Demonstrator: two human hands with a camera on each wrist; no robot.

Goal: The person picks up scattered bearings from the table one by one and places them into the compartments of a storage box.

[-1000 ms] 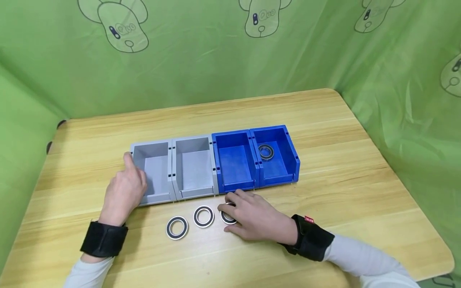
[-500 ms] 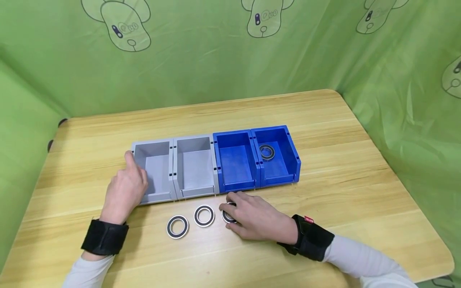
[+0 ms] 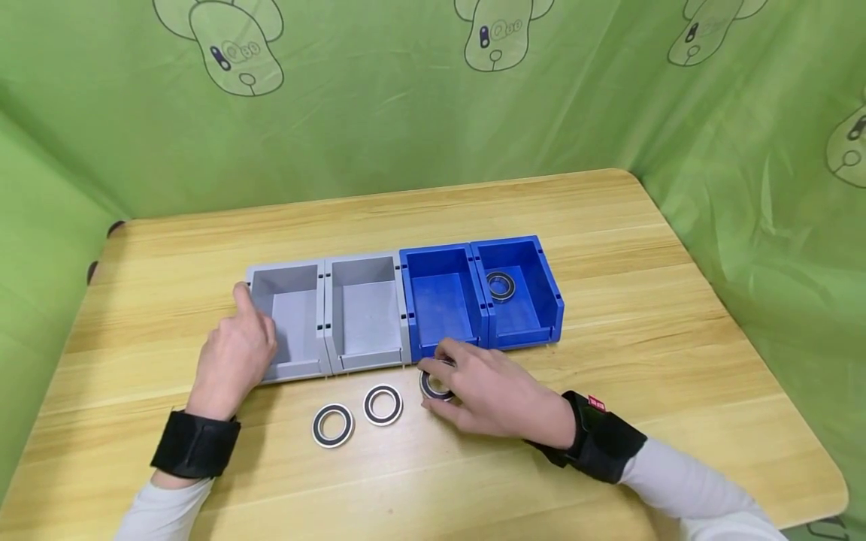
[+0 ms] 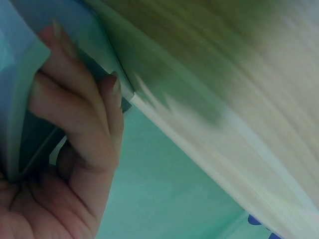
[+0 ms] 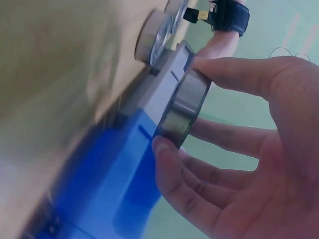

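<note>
Shows shiny metal on bearings, smooth plastic in grey bins and blue bins, glossy wood grain across tabletop, creased cloth in far curtain.

The place is arranged as a curtained-off workstation, in the manner of a lab or workshop. The wood-grain bench is enclosed at the back and both sides by hung green cloth printed with cartoon animal heads. Grey bins and blue bins of the parts-storage type are aligned on it, with ring bearings laid alongside.
</note>
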